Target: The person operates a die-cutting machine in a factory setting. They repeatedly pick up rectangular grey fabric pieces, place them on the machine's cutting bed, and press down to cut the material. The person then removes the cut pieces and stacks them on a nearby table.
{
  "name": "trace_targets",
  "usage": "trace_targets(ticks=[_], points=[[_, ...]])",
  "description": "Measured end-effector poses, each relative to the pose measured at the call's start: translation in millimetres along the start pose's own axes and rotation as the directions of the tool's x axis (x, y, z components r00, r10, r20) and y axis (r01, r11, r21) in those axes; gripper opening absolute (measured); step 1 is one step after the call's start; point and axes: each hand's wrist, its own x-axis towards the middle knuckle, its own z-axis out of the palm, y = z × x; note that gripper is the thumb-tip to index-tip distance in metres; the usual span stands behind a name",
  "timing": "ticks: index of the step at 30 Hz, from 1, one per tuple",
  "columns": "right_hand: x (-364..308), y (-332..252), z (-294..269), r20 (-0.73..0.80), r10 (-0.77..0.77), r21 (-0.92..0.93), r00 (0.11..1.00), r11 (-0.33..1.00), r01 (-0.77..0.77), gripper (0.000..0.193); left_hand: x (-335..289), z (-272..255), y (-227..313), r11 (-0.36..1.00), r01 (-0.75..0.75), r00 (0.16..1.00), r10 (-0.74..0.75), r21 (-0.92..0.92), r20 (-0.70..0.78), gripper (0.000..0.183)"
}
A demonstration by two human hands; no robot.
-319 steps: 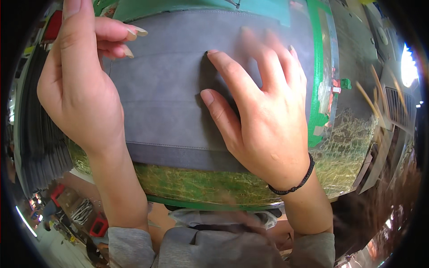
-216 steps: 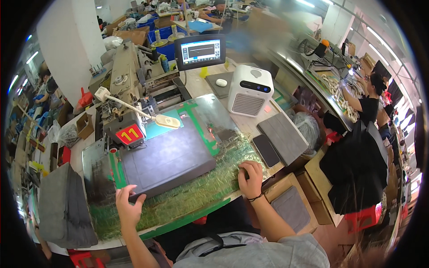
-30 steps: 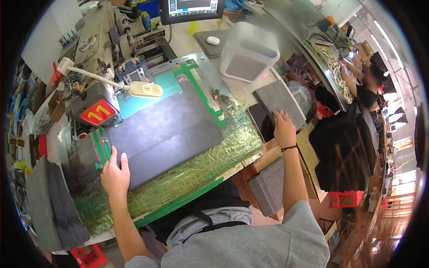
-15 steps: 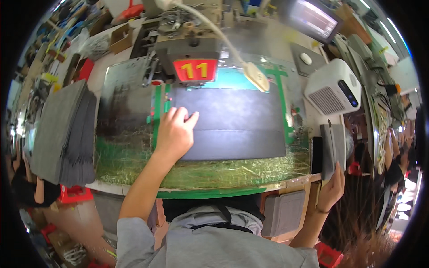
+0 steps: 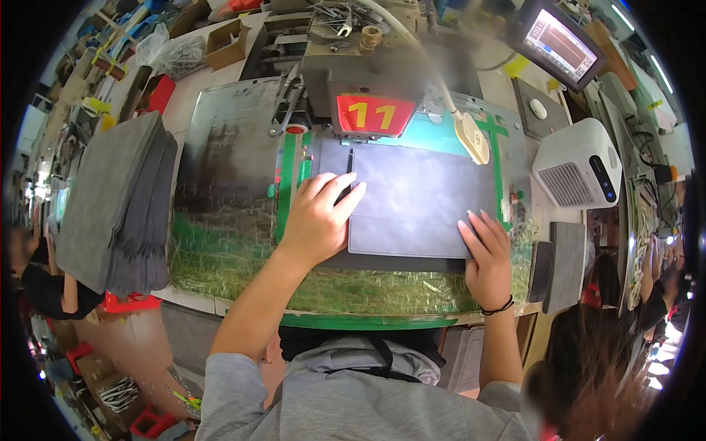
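A smooth grey panel (image 5: pixel 412 213) with a crosswise seam lies over a dark sheet (image 5: pixel 412 263) on the machine bed. At its left edge, my left hand (image 5: pixel 318 217) is closed, fingertips and thumb pinching the border. My right hand (image 5: pixel 487 257) rests on the lower right edge with its fingers stretched and spread apart. A dark machine head (image 5: pixel 323 84) bearing a red plate (image 5: pixel 373 115) stands just beyond the panel. The panel's far part passes close to this head.
Grey pieces (image 5: pixel 110 206) are stacked at the left. A white fan-like unit (image 5: pixel 577 165) and a grey panel stack (image 5: pixel 565 264) stand at the right, near a dark phone-like slab (image 5: pixel 540 270). A lamp (image 5: pixel 471 136) hangs over the bed; a screen (image 5: pixel 559 48) is beyond.
My right hand has moved left from the right-hand stack to the bed, bringing the grey panel over the dark sheet. My left hand now touches that panel's left edge. The whole view has shifted.
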Motion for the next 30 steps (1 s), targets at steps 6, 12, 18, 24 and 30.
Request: trace_targets(ticks=[6,12,18,24,30], points=[[3,10,5,0.031,0.041,0.043,0.999,0.998,-0.043,0.067,-1,1,-2,0.998,0.03,0.998,-0.033,0.053,0.055,0.045],[5,12,9,0.025,0.044,0.062,0.999,0.997,-0.046,0.066,0,0,-2,0.997,0.046,0.996,-0.051,0.063,0.076,0.047],[6,15,10,0.026,0.039,0.074,0.999,0.996,-0.04,0.067,0,1,-4,0.995,0.058,0.993,-0.066,0.078,0.093,0.046],[24,36,-1,0.072,0.0,0.161,0.997,0.987,-0.011,0.071,2,1,-4,0.993,0.043,0.989,-0.058,0.111,0.137,0.05],[39,58,8,0.063,-0.029,0.102,0.998,0.995,0.023,0.07,6,1,1,0.993,0.087,0.979,-0.099,0.075,0.176,0.052]])
